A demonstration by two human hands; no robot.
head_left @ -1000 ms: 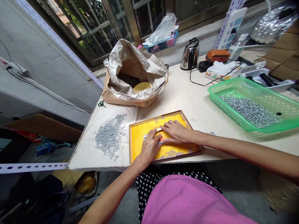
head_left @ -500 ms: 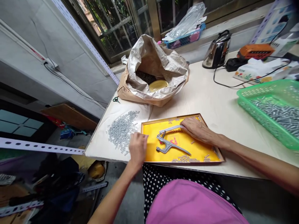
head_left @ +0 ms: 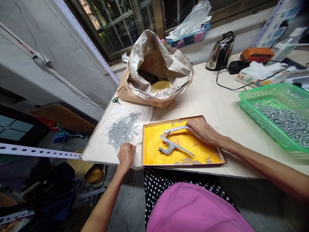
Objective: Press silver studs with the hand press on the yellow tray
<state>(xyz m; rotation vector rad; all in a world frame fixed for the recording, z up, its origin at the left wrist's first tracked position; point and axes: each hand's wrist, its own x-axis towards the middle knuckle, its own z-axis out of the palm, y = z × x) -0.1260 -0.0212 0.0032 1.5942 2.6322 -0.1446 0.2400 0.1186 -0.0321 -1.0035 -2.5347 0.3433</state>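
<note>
My right hand [head_left: 201,130] grips the end of one handle of the grey snap-fastener pliers [head_left: 171,145], whose handles are spread apart. The pliers lie over a shallow tray with a yellow bottom and brown rim [head_left: 143,145]. Several short metal pins [head_left: 187,161] are gathered along the tray's near side, with a few more at its far side. At the lower right edge of a heap of similar grey pins [head_left: 122,131], my left hand [head_left: 126,156] is closed, thumb and fingers together over the white cloth [head_left: 96,151]. What it pinches, if anything, is hidden.
A large paper sack [head_left: 145,99] with a yellow bowl [head_left: 161,86] inside stands behind the tray. Green-handled scissors [head_left: 116,101] lie left of it. To the right are a green basket [head_left: 260,129] of metal pins, a steel kettle [head_left: 220,53] and a corded orange battery [head_left: 257,54].
My left hand has moved left and down, from the tray's left edge to the edge of the pin heap. My right hand keeps its grip on the pliers. The view has shifted slightly.
</note>
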